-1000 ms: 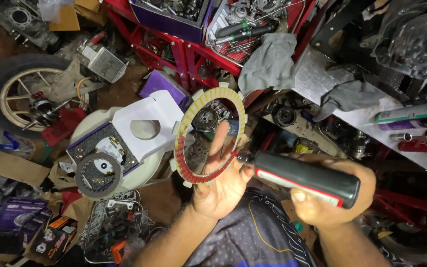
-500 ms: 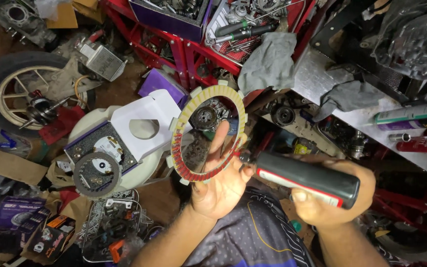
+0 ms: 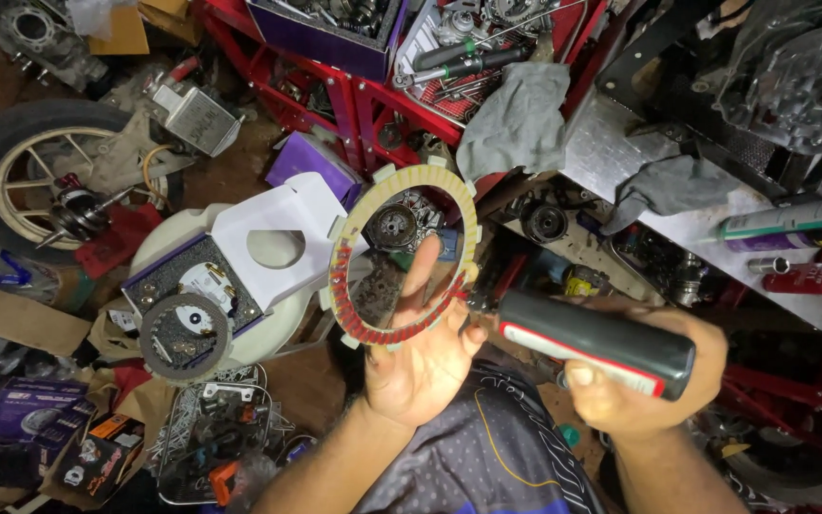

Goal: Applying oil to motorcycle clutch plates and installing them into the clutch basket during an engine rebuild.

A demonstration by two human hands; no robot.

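Observation:
My left hand (image 3: 420,357) holds up a thin toothed ring plate (image 3: 363,224), tan on its upper arc and coated red along its lower arc. The ring rests on my fingers, with one finger reaching up through its middle. My right hand (image 3: 644,390) grips a black bottle with a red and white label (image 3: 596,341), lying sideways. Its nozzle end touches the ring's lower right edge near my left fingertips.
Below left, a dark ring plate (image 3: 185,336) lies in an open white and purple box (image 3: 268,243) on a white drum. A spoked wheel (image 3: 21,181) lies at far left. Grey rags (image 3: 516,119), a red rack and spray cans (image 3: 792,228) fill the right.
The ring has tilted and shifted slightly left in my left hand. The red coating now covers a bit more of its lower arc. The bottle has stayed in place.

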